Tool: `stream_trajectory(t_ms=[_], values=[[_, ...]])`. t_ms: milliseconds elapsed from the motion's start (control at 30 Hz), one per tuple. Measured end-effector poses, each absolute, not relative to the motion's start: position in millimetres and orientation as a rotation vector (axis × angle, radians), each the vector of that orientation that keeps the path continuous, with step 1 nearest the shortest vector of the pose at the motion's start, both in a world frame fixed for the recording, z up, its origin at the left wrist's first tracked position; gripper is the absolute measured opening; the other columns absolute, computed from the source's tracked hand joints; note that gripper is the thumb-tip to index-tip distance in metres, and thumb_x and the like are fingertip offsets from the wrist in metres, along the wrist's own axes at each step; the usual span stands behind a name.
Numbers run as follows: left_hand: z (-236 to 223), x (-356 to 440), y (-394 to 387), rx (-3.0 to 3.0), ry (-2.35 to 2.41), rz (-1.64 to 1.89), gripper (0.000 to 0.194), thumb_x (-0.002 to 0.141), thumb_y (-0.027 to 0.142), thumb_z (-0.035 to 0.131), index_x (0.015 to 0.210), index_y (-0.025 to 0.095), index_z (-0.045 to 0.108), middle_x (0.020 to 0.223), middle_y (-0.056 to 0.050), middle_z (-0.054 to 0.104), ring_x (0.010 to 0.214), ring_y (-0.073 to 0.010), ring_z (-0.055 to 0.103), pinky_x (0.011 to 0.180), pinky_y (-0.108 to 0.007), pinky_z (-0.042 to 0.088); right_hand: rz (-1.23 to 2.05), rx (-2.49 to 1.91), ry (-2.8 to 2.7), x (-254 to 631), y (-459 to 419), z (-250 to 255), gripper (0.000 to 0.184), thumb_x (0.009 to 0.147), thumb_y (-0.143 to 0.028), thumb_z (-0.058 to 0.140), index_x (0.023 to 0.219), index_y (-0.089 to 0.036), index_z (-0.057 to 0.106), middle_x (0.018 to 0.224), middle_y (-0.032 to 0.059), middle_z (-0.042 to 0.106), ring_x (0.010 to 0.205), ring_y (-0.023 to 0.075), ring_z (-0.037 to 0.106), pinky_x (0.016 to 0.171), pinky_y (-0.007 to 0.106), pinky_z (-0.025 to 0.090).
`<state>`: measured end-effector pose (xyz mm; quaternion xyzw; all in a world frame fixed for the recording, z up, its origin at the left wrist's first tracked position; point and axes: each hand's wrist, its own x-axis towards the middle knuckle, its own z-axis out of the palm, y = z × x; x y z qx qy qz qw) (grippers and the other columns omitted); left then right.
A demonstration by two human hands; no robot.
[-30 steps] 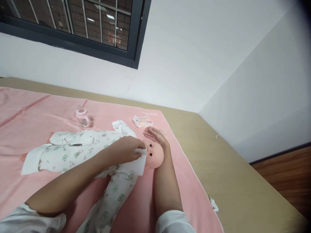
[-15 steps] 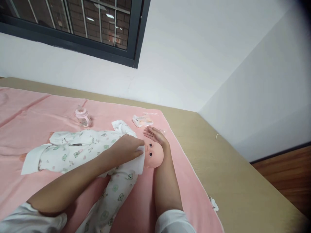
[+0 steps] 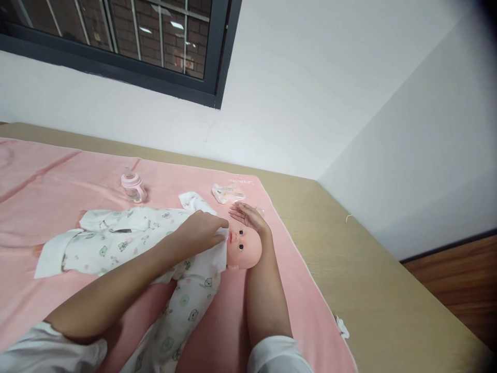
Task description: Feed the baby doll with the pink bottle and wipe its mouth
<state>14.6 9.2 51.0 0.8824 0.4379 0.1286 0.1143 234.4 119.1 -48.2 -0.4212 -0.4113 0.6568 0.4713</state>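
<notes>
In front of you rise white walls [image 3: 279, 103], and below them a wooden surface [image 3: 322, 233] carries a pink mat [image 3: 303, 300], creased on the left and edged in white. A dark-framed window [image 3: 171, 83] with bars behind the glass fills the upper left, and a wood-grained panel [image 3: 462, 290] shows at the lower right. On the mat the doll [image 3: 143, 223] lies on its back in printed white clothes, its head [image 3: 248, 248] to your right. Your left forearm [image 3: 116, 290] crosses over its body and hides part of it; your right forearm [image 3: 267, 290] runs close by its crown.

Beyond the doll sits a pink-lidded clear bottle [image 3: 134, 187]; you can't tell what is inside. Near your right fingertips is a crumpled clear plastic bag [image 3: 228, 194] with something pale orange in it, too indistinct to name. A small white scrap [image 3: 341, 327] rests at the mat's right edge.

Your left hand [image 3: 202, 230] pinches a white tissue [image 3: 220, 256] between thumb and fingers; it hangs over the doll's neck, its edge just below the mouth. Your right hand [image 3: 248, 217] is spread flat and slightly cupped beside the head, fingers nearly straight, gripping nothing; you can't tell whether it touches.
</notes>
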Motion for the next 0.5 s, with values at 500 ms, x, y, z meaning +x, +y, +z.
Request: stream_trajectory(t_ms=[500], values=[[46.7,14.4,13.3,2.647,1.284,0.403,0.031,0.082,0.009,0.045,0.094,0.022,0.07,0.089,-0.004,0.066,0.086,-0.0213,0.064,0.069,-0.028,0.042,1.616,-1.019,-1.01,236.6,119.5,-49.4,0.025,0.078,-0.026,0.073,0.098,-0.016,0.061,0.1,0.0095,0.071,0.1,0.0206,0.066,0.099,0.039,0.05]])
